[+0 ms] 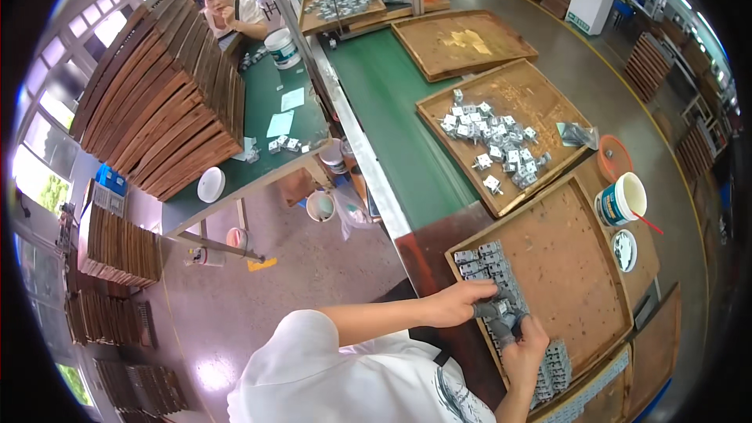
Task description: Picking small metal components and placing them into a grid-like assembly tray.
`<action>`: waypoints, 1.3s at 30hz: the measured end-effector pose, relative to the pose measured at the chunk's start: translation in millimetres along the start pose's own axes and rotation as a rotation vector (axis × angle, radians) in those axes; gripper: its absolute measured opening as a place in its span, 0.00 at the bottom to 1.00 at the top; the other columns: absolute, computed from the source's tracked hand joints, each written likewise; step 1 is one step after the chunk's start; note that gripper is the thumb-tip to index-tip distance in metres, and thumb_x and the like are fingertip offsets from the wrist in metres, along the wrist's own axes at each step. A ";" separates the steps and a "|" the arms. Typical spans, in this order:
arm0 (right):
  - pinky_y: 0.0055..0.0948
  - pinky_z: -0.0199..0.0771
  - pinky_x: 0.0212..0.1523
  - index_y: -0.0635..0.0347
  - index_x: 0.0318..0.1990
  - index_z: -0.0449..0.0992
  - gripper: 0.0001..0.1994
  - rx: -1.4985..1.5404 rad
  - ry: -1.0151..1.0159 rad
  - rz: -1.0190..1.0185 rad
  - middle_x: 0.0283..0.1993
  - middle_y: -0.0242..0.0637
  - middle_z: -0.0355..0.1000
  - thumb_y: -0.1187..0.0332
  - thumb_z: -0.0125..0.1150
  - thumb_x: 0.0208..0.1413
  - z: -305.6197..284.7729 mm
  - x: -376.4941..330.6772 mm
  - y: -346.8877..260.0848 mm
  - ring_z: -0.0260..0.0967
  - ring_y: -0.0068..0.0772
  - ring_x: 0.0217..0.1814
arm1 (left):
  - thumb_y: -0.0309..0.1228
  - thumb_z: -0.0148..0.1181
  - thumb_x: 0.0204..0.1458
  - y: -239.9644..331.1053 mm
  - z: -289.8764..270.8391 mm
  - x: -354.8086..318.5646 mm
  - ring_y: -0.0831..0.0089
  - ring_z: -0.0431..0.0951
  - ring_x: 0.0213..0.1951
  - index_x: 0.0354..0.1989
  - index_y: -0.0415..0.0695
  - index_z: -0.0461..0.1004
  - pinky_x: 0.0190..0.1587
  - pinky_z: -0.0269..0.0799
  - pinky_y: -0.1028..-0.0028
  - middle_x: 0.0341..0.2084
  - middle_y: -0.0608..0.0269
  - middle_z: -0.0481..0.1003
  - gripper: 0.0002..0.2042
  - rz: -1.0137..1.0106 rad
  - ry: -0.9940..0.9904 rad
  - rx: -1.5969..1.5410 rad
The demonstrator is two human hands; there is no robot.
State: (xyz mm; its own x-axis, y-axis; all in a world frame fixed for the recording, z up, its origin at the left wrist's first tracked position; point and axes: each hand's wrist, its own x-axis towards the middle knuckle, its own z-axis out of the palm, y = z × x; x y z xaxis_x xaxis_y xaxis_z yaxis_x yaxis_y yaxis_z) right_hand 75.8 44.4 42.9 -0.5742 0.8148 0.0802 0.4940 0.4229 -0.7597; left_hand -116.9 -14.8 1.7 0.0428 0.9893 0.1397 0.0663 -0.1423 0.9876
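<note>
The nearest wooden tray [580, 266] is the anchor here: along its near-left edge runs a packed row of small grey metal-and-plastic parts [489, 262], and both bare hands meet over the middle of that row. The left hand [462, 301] comes in from the tray's left side, fingers curled down onto the parts; the right hand [523, 345] rises from the tray's near edge and closes round a grey part [495, 315] held between the two hands — how tightly, the view is too small to tell, though both hands look closed rather than spread. More of the row continues past the right hand toward the tray's near corner. Beyond the tray's far edge lies a second wooden tray [540, 94] with a loose heap of similar parts [493, 141]; to the near tray's right stand a white cup [623, 200] with a red stick in it and a small round dish [624, 251]. The risk I see is in the row itself: the parts sit shoulder to shoulder, so a sideways tug or a knuckle dragged along them could tip neighbours out of line — or push the end ones off the tray's near edge. A loose pinch could also let the held part drop into the row.
</note>
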 end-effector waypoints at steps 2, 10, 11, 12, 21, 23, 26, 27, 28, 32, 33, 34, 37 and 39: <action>0.34 0.61 0.26 0.69 0.27 0.66 0.11 -0.049 -0.010 -0.040 0.25 0.46 0.63 0.76 0.66 0.44 4.1 -0.7 2.6 0.61 0.45 0.24 | 0.16 0.52 0.48 1.5 2.7 -4.6 0.50 0.68 0.44 0.41 0.36 0.67 0.47 0.65 0.67 0.36 0.50 0.65 0.11 0.002 0.035 0.052; 0.35 0.61 0.26 0.68 0.27 0.65 0.14 -0.013 0.020 -0.047 0.26 0.46 0.63 0.73 0.67 0.46 8.6 3.4 4.3 0.60 0.46 0.25 | 0.23 0.55 0.55 4.7 -11.5 1.8 0.50 0.69 0.42 0.40 0.37 0.66 0.45 0.66 0.64 0.36 0.51 0.66 0.07 -0.003 -0.028 0.038; 0.30 0.62 0.27 0.69 0.28 0.66 0.12 -0.008 0.013 -0.036 0.26 0.45 0.63 0.75 0.65 0.47 8.6 1.4 5.2 0.60 0.39 0.25 | 0.22 0.55 0.54 0.7 -9.8 1.1 0.51 0.70 0.43 0.40 0.37 0.66 0.46 0.65 0.65 0.36 0.51 0.66 0.07 -0.034 -0.048 0.055; 0.30 0.62 0.27 0.69 0.28 0.66 0.12 -0.007 0.012 -0.044 0.26 0.45 0.63 0.75 0.65 0.47 8.3 -0.3 3.8 0.60 0.39 0.25 | 0.22 0.55 0.54 -1.1 -6.7 -1.1 0.51 0.70 0.43 0.40 0.37 0.66 0.46 0.65 0.65 0.36 0.51 0.66 0.07 -0.031 -0.042 0.059; 0.35 0.60 0.24 0.68 0.27 0.66 0.16 0.007 0.088 -0.043 0.25 0.44 0.63 0.68 0.70 0.46 6.5 -2.4 4.4 0.61 0.45 0.24 | 0.19 0.52 0.54 -3.0 -4.1 0.2 0.54 0.69 0.40 0.42 0.36 0.65 0.44 0.65 0.68 0.35 0.53 0.64 0.08 0.053 -0.031 0.076; 0.35 0.60 0.24 0.67 0.28 0.67 0.15 -0.001 0.092 -0.060 0.26 0.44 0.63 0.68 0.69 0.47 5.8 -3.0 4.3 0.61 0.46 0.24 | 0.19 0.52 0.54 -2.3 -2.3 -0.4 0.53 0.69 0.40 0.42 0.36 0.65 0.44 0.65 0.67 0.35 0.52 0.64 0.08 0.043 -0.038 0.081; 0.29 0.63 0.29 0.69 0.31 0.70 0.11 -0.021 0.084 -0.026 0.26 0.41 0.65 0.73 0.66 0.47 4.1 -6.8 8.8 0.62 0.33 0.26 | 0.16 0.50 0.47 -1.2 1.2 1.4 0.50 0.68 0.42 0.40 0.36 0.65 0.45 0.65 0.65 0.35 0.51 0.64 0.11 0.032 -0.040 0.065; 0.29 0.63 0.29 0.69 0.31 0.70 0.11 -0.020 0.089 -0.034 0.26 0.41 0.65 0.73 0.66 0.47 4.0 -7.9 10.1 0.62 0.33 0.26 | 0.12 0.48 0.40 -0.7 2.2 2.6 0.48 0.68 0.43 0.40 0.35 0.65 0.46 0.64 0.63 0.35 0.49 0.65 0.15 0.024 -0.037 0.039; 0.28 0.63 0.29 0.69 0.32 0.71 0.10 -0.002 0.112 -0.049 0.26 0.40 0.65 0.73 0.66 0.47 4.0 -9.1 11.6 0.62 0.32 0.26 | 0.12 0.48 0.40 -0.3 2.8 4.1 0.48 0.68 0.43 0.40 0.35 0.65 0.46 0.64 0.63 0.35 0.49 0.65 0.15 0.030 -0.036 0.046; 0.27 0.63 0.29 0.68 0.35 0.74 0.10 -0.004 0.150 -0.058 0.27 0.37 0.66 0.72 0.67 0.48 0.2 -18.3 23.9 0.62 0.28 0.27 | 0.10 0.44 0.34 -4.2 12.3 7.1 0.47 0.68 0.45 0.41 0.34 0.65 0.48 0.64 0.63 0.37 0.47 0.66 0.20 -0.001 -0.072 0.040; 0.27 0.63 0.29 0.68 0.35 0.74 0.10 -0.009 0.154 -0.057 0.27 0.37 0.66 0.72 0.67 0.48 -0.3 -20.6 22.6 0.62 0.28 0.27 | 0.10 0.44 0.35 -4.2 13.7 8.5 0.47 0.68 0.46 0.42 0.34 0.65 0.48 0.64 0.64 0.37 0.47 0.66 0.21 0.010 -0.071 0.031; 0.26 0.63 0.30 0.68 0.35 0.74 0.10 0.024 0.192 -0.033 0.27 0.37 0.66 0.72 0.67 0.48 -0.5 -22.5 18.9 0.62 0.28 0.28 | 0.10 0.44 0.35 -3.8 14.5 9.6 0.48 0.68 0.46 0.43 0.34 0.65 0.48 0.64 0.64 0.38 0.47 0.66 0.21 0.022 -0.072 0.021; 0.27 0.63 0.30 0.69 0.35 0.74 0.11 0.060 0.202 -0.009 0.27 0.36 0.67 0.71 0.67 0.48 -7.8 -27.4 19.3 0.63 0.26 0.28 | 0.15 0.51 0.49 6.0 12.6 14.8 0.51 0.69 0.45 0.42 0.35 0.65 0.48 0.64 0.64 0.37 0.50 0.65 0.11 -0.014 -0.113 0.020; 0.27 0.63 0.30 0.69 0.35 0.74 0.11 0.053 0.179 -0.006 0.28 0.37 0.67 0.71 0.68 0.49 -9.9 -29.8 21.8 0.63 0.26 0.28 | 0.15 0.51 0.47 3.3 18.6 16.1 0.49 0.68 0.45 0.41 0.35 0.65 0.48 0.64 0.63 0.37 0.50 0.65 0.12 0.012 -0.129 0.039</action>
State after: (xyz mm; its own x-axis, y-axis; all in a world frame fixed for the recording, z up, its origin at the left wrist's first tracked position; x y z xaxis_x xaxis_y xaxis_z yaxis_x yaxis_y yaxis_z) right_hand 110.1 33.2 30.3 -0.4490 0.8721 0.1946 0.4536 0.4101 -0.7912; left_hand -97.4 0.0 5.8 0.1715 0.9754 0.1385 0.1034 -0.1576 0.9821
